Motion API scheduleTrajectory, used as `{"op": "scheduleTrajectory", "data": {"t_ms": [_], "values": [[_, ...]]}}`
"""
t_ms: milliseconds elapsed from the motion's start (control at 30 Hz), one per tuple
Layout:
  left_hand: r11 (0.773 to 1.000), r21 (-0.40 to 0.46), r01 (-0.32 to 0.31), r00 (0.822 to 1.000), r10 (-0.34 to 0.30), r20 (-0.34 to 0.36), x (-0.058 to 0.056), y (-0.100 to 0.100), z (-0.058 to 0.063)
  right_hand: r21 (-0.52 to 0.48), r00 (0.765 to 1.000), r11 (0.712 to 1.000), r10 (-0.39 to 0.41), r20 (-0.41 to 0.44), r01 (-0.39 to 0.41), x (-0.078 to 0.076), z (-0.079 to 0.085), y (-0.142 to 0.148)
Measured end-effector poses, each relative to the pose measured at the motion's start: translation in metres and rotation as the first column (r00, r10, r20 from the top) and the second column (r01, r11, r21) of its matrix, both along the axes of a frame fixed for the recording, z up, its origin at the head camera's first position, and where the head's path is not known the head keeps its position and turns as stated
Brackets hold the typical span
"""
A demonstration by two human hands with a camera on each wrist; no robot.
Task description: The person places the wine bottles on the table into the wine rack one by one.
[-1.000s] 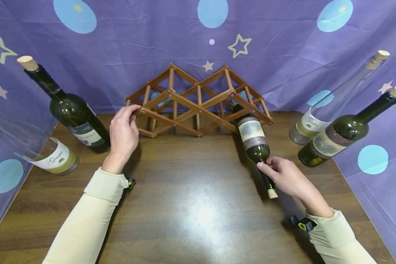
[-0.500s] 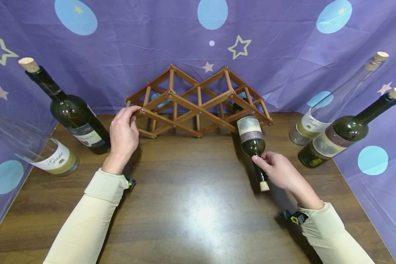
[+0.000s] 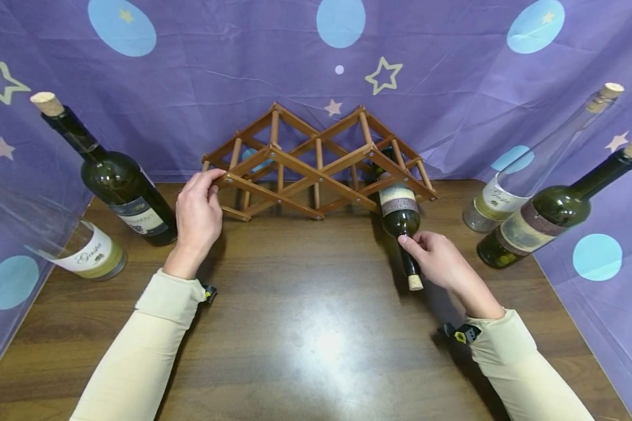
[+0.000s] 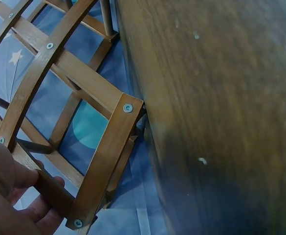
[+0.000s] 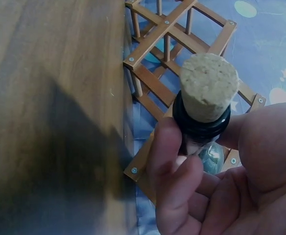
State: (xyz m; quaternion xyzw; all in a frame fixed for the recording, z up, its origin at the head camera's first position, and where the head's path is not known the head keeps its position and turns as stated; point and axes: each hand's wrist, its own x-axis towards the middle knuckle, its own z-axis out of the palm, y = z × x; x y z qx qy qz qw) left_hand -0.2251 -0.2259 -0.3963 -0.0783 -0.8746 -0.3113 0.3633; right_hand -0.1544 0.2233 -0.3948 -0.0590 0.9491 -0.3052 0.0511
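Note:
A folding wooden wine rack (image 3: 321,175) of crossed slats and dowels stands at the back of the table. My left hand (image 3: 199,216) grips its left end; in the left wrist view the thumb and fingers are around an end slat (image 4: 55,193). By its neck my right hand (image 3: 442,263) holds a dark green wine bottle (image 3: 402,219). That bottle lies neck toward me, its base inside the rack's lower right opening and partly hidden by the slats. The right wrist view shows its cork (image 5: 209,85) close up, with the fingers curled round the neck below.
Left of the rack stand a dark corked bottle (image 3: 123,187) and a clear bottle (image 3: 92,251). On the right are another clear corked bottle (image 3: 497,199) and a green corked bottle (image 3: 542,219). A purple curtain (image 3: 189,76) hangs behind the wooden table (image 3: 274,327).
My right hand has pushed the bottle farther back into the rack and a little to the left, so less of its label shows. The left hand has stayed on the rack's end.

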Motion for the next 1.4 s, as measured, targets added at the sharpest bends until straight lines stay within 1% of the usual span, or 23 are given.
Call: {"op": "scheduleTrajectory", "data": {"t_ms": [300,600,800,1133,1400], "values": [[1.0,0.0,-0.009,1.0,0.009,0.016,0.0,-0.001,-0.001,-0.009,1.0,1.0,-0.009,-0.002,0.009,-0.009,0.004,-0.001],[1.0,0.007,-0.002,1.0,0.001,0.01,0.0,-0.001,-0.002,-0.017,1.0,1.0,-0.026,-0.011,0.026,-0.017,0.004,0.0],[1.0,0.008,0.004,1.0,-0.004,-0.001,-0.001,-0.001,-0.002,-0.031,0.999,0.999,-0.038,-0.01,0.038,-0.02,0.003,0.0],[1.0,0.003,0.005,1.0,-0.005,-0.01,-0.002,-0.002,-0.003,-0.023,0.999,0.999,-0.048,-0.001,0.048,-0.025,0.003,-0.002],[1.0,0.007,0.002,1.0,-0.002,-0.013,-0.001,-0.002,-0.004,-0.019,0.999,0.999,-0.049,0.006,0.049,-0.025,0.003,-0.001]]}}
